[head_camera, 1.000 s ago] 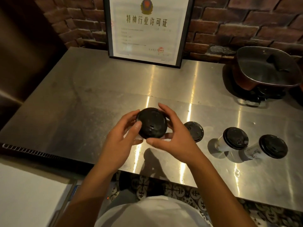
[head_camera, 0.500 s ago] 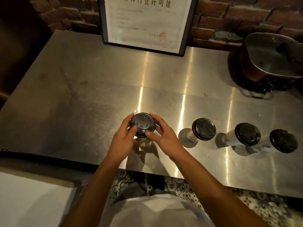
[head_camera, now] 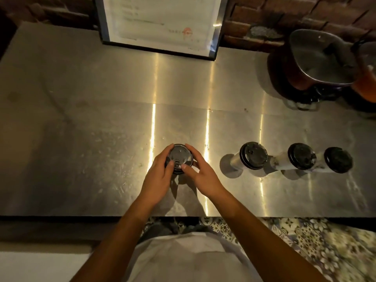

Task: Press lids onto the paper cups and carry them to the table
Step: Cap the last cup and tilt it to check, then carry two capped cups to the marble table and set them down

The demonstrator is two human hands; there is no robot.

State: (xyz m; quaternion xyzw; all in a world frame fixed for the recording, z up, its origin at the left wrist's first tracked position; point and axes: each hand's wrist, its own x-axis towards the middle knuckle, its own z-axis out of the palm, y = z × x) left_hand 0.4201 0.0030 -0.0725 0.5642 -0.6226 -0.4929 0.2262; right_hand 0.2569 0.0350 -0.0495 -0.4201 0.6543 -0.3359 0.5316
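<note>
Head view: I'm wrapping my left hand [head_camera: 157,179] and right hand [head_camera: 201,176] around the black lid [head_camera: 179,157], pressing thumbs evenly; cup beneath hidden, so I'm keeping it square.

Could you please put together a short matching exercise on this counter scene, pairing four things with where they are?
Things:
1. cup under the hands
2. framed certificate
3. pot
4. three lidded cups

Places:
A. far right corner of the steel counter, by the brick wall
B. standing in a row to the right of the hands
C. propped against the wall at the back, middle
D. between the left hand and right hand, near the front edge

Pairs: 1-D, 2-C, 3-A, 4-B
</note>
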